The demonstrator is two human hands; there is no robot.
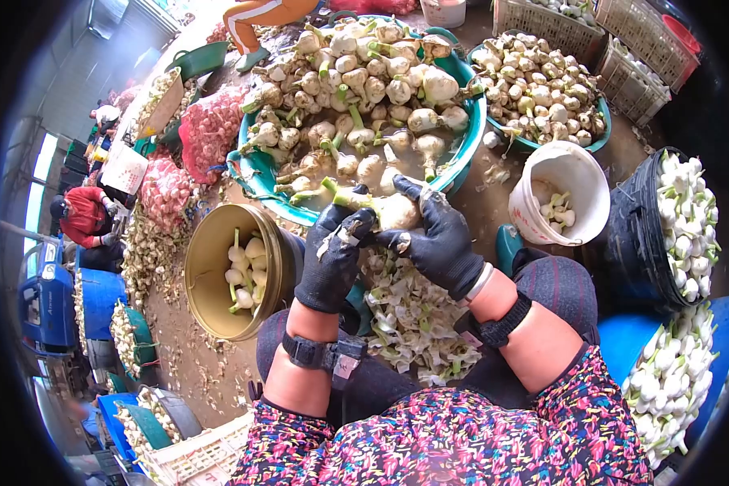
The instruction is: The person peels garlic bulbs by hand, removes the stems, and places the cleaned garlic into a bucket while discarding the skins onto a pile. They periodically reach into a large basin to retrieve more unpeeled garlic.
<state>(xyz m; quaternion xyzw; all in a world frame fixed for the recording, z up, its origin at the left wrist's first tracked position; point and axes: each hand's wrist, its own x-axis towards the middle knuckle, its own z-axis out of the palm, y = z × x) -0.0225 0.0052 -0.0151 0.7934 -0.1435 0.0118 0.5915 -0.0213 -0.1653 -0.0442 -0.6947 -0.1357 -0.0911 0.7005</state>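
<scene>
Between my two black-gloved hands is a garlic bulb (398, 212), its green stem pointing left. My left hand (332, 257) is closed around the stem side, with scraps of wet skin stuck to the glove. My right hand (444, 243) has its fingers and thumb closed on the bulb's right side. Just beyond them stands a big teal tub (468, 150) of murky water, heaped with unpeeled, stemmed garlic (356, 73). Below the hands, a pile of peeled garlic skins (417, 320) lies between my knees.
A tan bucket (206, 312) at left and a white bucket (535, 190) at right hold peeled bulbs. A black bucket (636, 219) brims with white garlic. Another tub (603, 134), red mesh sacks (211, 130) and plastic crates (543, 28) stand farther back. A person in red (85, 215) sits at left.
</scene>
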